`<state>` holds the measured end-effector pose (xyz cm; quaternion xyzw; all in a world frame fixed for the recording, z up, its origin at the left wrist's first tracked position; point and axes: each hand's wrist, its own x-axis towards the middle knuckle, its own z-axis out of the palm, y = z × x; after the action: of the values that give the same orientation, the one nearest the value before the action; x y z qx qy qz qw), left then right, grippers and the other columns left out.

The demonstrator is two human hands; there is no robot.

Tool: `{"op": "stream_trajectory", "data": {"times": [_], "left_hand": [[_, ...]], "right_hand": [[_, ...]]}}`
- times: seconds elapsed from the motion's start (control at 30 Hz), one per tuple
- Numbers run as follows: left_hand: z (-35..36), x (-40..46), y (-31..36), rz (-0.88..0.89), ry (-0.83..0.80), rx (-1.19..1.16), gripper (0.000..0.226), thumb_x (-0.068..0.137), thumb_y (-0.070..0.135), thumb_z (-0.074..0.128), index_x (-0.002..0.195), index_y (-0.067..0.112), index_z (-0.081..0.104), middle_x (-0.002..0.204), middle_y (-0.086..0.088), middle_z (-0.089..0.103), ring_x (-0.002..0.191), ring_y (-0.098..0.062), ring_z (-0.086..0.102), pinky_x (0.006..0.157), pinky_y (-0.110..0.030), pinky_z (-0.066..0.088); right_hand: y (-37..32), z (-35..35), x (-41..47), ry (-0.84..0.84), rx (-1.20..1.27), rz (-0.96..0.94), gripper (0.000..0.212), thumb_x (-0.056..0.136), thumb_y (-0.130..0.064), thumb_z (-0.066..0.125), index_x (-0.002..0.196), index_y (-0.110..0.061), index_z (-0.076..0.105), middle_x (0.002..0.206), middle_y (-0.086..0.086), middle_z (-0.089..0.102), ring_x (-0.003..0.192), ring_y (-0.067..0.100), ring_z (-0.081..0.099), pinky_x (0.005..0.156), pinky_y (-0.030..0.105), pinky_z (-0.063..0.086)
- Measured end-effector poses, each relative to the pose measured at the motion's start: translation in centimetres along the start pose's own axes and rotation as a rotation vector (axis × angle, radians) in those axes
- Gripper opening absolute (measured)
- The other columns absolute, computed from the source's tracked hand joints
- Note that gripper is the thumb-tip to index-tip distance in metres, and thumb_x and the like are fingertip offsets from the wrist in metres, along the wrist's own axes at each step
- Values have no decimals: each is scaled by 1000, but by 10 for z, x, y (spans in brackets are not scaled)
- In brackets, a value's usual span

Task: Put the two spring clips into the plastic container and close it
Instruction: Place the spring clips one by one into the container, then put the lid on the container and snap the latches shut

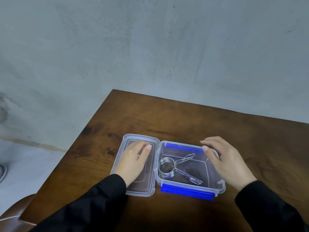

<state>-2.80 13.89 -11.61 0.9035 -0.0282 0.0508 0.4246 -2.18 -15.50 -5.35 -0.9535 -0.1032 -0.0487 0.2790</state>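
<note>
Head view: box (215, 185) open between hands, lid (150, 186) flat under left hand (133, 162), fingers spread, empty. Right hand (224, 158) spread, empty, hovers over box's right edge. Clips (172, 166) inside box, apparently stacked; count unclear. Left: swing lid over, snap blue latches (185, 191).
</note>
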Motion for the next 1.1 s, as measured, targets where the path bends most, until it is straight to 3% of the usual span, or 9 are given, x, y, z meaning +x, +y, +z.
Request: {"op": "stream_trajectory", "data": {"times": [0.13,0.23,0.47,0.67,0.73,0.8,0.93,1.03,1.1], "left_hand": [[-22,-41,-15,327,4,433,32,92,52,48,89,25,65,91,10,68,84,-9,61,79,-29,51],[-27,-69,-31,431,-167,555,28,84,56,61,90,29,65,104,12,70,95,-7,63,92,-28,42],[-20,-75,-55,480,-238,633,11,90,44,58,90,34,63,133,9,64,131,-11,53,114,-37,26],[-22,-64,-61,469,-184,620,32,101,39,39,95,26,68,137,3,63,135,-13,50,118,-32,20],[-32,-58,-54,409,-122,582,46,102,46,30,96,24,70,136,2,64,131,-12,54,118,-26,18],[-44,-51,-36,321,-32,512,56,101,50,23,95,24,72,134,5,65,124,-14,59,113,-28,31],[-61,-46,10,79,160,134,39,90,49,33,114,30,58,116,11,66,103,-14,67,87,-36,54],[-61,-43,43,160,297,-71,5,100,47,33,102,48,38,87,29,58,75,-4,64,63,-24,53],[-57,-39,66,256,348,-198,9,100,39,37,99,47,41,90,28,59,80,1,62,67,-11,48]], "right_hand": [[27,10,-19,-53,44,307,54,95,-43,55,146,-25,47,141,-3,53,117,9,54,67,12,51],[40,22,-29,-138,195,459,56,98,-42,53,150,-29,39,132,-2,61,113,16,62,62,23,61],[44,27,-33,-128,284,478,38,104,-35,46,141,-33,47,107,-10,69,93,9,67,51,14,53],[39,22,-33,-129,286,474,32,105,-33,44,137,-35,50,99,-15,69,90,9,68,58,17,54],[38,21,-34,-121,286,471,33,105,-34,43,137,-34,51,99,-16,69,91,10,69,61,19,54],[38,20,-34,-116,292,469,34,105,-34,43,138,-33,51,99,-16,69,92,10,68,62,19,53],[34,17,-34,-143,328,474,45,100,-44,47,143,-33,47,119,-9,68,101,11,67,60,20,59],[23,8,-36,29,254,450,57,97,-44,53,150,-30,41,147,-4,50,127,17,55,73,26,60],[13,-3,-35,146,295,374,59,95,-45,54,151,-31,40,150,-8,47,133,14,48,89,26,55]]}}
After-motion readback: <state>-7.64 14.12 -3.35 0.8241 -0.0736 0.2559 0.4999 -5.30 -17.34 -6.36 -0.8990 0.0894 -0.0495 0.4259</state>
